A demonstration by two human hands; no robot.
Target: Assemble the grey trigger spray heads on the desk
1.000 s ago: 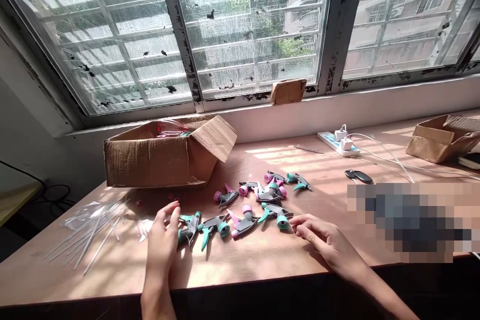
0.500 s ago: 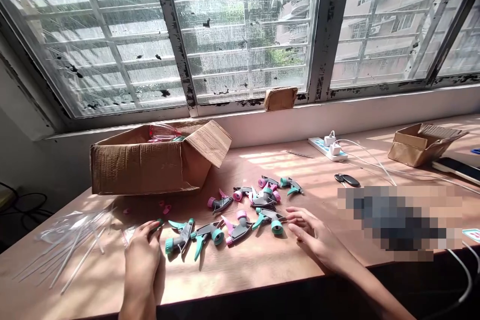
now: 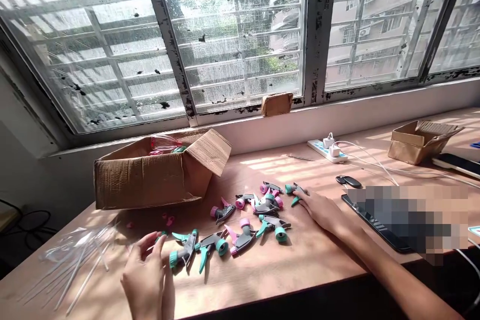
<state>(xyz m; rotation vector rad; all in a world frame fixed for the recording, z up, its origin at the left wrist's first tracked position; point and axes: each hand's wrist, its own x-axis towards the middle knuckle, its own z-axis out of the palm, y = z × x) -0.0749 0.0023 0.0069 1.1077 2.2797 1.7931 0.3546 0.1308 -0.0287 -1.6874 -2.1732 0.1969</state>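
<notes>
Several grey trigger spray heads with teal or pink parts lie loosely grouped on the wooden table. My left hand [image 3: 144, 272] is at the near left, thumb and fingers pinched around a small green piece [image 3: 162, 234]. Just right of it lies a teal-and-grey spray head [image 3: 185, 249], and another teal one [image 3: 213, 246] follows. My right hand [image 3: 322, 210] reaches to the far right of the group, its fingers closed on a teal-and-grey spray head [image 3: 291, 189] and partly covering it. A pink-and-grey spray head [image 3: 243, 236] lies between the hands.
An open cardboard box [image 3: 142, 182] stands at the back left. Thin clear tubes [image 3: 80, 265] and plastic film lie on the left, small pink pieces [image 3: 170, 220] nearby. To the right are a power strip [image 3: 318, 150], a key fob [image 3: 351, 181], a dark phone [image 3: 382, 230] and a small box [image 3: 408, 147].
My right hand has moved away from me, from beside the near teal spray head to the far-right one, uncovering the phone. My left hand stays at the small green piece.
</notes>
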